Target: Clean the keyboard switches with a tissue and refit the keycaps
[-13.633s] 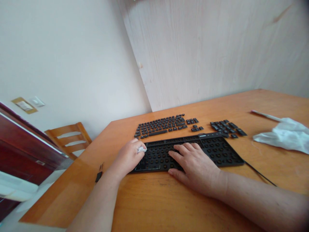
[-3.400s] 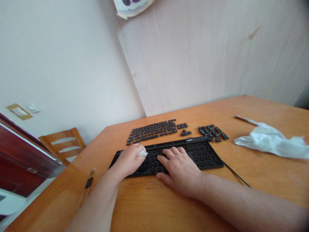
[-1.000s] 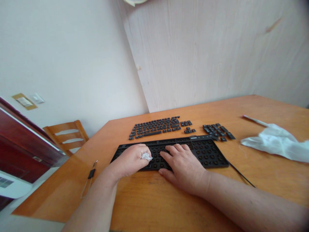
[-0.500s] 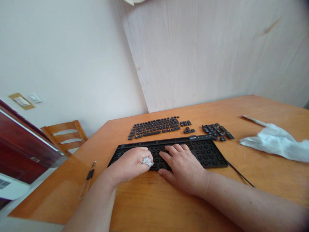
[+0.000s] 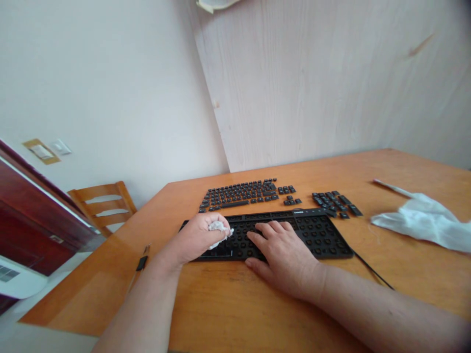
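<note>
A black keyboard frame (image 5: 324, 240) with its keycaps off lies on the wooden table (image 5: 228, 314). My left hand (image 5: 196, 238) is closed on a small crumpled white wad (image 5: 218, 228) and rests it on the keyboard's left end. My right hand (image 5: 283, 252) lies flat on the keyboard's middle with its fingers spread, holding nothing. The removed black keycaps (image 5: 241, 193) lie in rows just behind the keyboard, with a smaller group of keycaps (image 5: 336, 202) to their right.
A crumpled white cloth (image 5: 423, 220) lies at the table's right. The keyboard's black cable (image 5: 373, 275) runs off toward the right front. A small dark tool (image 5: 142, 264) lies near the left edge. A wooden chair (image 5: 103, 206) stands beyond the table's left corner.
My left hand has slid the white wad a little away from me along the keyboard's left part. My right hand has stayed flat on the keyboard.
</note>
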Demonstrator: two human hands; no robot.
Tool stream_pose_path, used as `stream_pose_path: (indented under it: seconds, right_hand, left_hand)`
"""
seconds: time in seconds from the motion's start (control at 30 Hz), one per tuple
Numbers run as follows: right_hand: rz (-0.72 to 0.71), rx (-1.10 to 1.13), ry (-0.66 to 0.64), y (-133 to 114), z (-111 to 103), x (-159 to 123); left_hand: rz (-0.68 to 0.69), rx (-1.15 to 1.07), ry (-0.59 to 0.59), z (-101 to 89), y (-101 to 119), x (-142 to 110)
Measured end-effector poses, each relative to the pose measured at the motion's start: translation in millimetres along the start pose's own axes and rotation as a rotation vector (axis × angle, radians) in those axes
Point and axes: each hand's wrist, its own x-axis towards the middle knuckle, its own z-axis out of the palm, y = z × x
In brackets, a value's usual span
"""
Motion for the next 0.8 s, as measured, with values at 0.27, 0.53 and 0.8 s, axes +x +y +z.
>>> stream_pose_path:
  seconds: [0.27,0.53,0.8]
  right_hand:
    - [0.016,0.038,0.042,-1,2,-1]
    - [0.010,0.396,0.263,-6,-3,0]
    - [0.014,0.624,0.296,-15,13,-6]
  left_hand:
    - [-0.034,-0.627,0.098,13.3,-2,10]
    - [-0.020,-0.898,0.090,25.7,12,4]
    - [0.046,-1.015,-0.054,47.0,24,3]
